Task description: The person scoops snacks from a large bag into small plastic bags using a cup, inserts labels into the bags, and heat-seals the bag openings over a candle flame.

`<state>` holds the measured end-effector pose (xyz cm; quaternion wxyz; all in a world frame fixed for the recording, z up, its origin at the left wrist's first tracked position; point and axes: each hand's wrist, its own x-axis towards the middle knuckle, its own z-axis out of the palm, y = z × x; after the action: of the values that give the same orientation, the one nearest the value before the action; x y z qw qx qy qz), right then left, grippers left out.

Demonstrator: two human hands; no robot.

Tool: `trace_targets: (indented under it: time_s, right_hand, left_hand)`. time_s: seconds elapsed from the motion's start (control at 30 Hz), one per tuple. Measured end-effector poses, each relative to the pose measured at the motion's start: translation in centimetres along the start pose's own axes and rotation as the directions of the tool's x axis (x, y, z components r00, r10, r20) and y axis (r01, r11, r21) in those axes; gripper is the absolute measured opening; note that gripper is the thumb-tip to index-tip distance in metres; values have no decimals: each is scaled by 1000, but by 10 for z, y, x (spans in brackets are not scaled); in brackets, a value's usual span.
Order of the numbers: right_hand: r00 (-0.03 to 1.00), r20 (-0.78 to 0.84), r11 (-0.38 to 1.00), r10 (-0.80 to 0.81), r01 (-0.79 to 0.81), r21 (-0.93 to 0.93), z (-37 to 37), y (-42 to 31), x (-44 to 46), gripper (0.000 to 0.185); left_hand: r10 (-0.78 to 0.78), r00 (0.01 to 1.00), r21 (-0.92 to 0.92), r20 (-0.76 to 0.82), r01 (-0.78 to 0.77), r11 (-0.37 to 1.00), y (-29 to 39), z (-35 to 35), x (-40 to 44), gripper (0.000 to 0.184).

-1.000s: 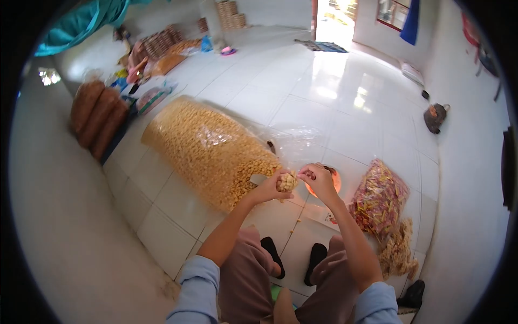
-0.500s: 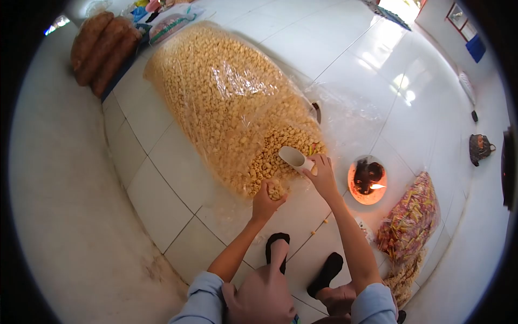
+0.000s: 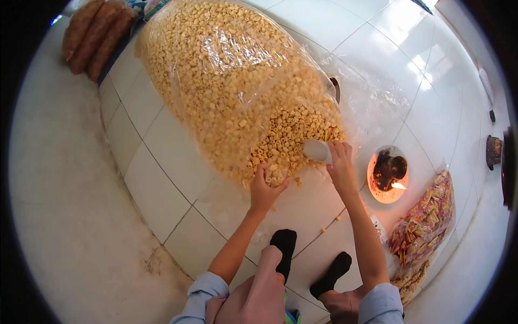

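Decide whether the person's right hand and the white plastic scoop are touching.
Touching. The head view shows the right hand gripping the white plastic scoop by one end, with no gap between them.

Glossy white tile floor [image 3: 175,148], dark joints [image 3: 167,173] between tiles. Pale wall [image 3: 59,205] along left side, brownish stain [image 3: 156,262] low on it. White wall [image 3: 475,232] along right. Bright white glare [image 3: 425,84] on tiles, upper right. Corners dark.
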<state>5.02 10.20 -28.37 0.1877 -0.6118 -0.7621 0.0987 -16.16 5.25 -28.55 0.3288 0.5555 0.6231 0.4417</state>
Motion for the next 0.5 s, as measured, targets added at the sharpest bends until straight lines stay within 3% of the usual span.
trace_targets:
  time_s: [0.07, 0.17, 0.27, 0.4, 0.47, 0.5]
  right_hand:
    - [999, 24, 990, -45, 41, 138, 8, -9, 2, 65]
    - [989, 113, 962, -93, 60, 266, 24, -18, 5, 65]
    - [988, 115, 922, -107, 55, 384, 30, -22, 10, 64]
    - [986, 84, 946, -143, 111, 303, 24, -26, 14, 63]
    - [993, 80, 995, -89, 86, 43, 14, -31, 23, 62]
    - [992, 83, 995, -91, 88, 43, 17, -31, 25, 62]
  left_hand:
    - [-73, 996, 97, 51, 68, 993, 7, -4, 1, 52]
    - [-41, 999, 144, 21, 38, 989, 10, -5, 2, 49]
    - [5, 1000, 76, 2, -5, 997, -7, -2, 3, 46]
    - [-21, 1000, 133, 0, 20, 991, 5, -9, 5, 44]
    - [-63, 998, 50, -3, 63, 997, 10, -13, 6, 45]
    - [-66, 998, 50, -6, 66, 997, 11, -14, 6, 45]
